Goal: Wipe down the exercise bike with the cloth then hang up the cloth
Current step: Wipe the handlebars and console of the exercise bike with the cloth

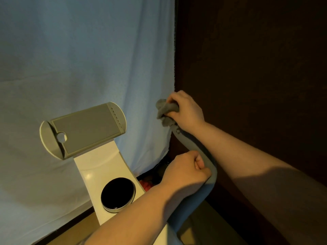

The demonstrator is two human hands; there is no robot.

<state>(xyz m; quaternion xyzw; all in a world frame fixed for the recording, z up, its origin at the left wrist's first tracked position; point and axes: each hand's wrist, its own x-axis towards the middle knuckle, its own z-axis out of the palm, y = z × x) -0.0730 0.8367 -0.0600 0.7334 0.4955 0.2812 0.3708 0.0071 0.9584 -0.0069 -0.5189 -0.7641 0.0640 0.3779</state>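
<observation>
Right hand [187, 110] grips cloth [165, 112] on handlebar [198, 147]; left hand [187, 168] grips handlebar

Two bare forearms reach in from the lower right — no sleeves, watch or rings visible — ending in the left hand [185, 171] and right hand [185, 110].

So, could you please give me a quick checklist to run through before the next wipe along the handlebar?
1. Cloth gripped by right hand: ok.
2. Cloth against the handlebar end: ok.
3. Left hand steadying the handlebar lower down: ok.
4. Bar between the hands free for wiping: ok.
5. Phone holder and round knob already wiped: cannot tell.
6. Place to hang the cloth in view: not ok.
</observation>
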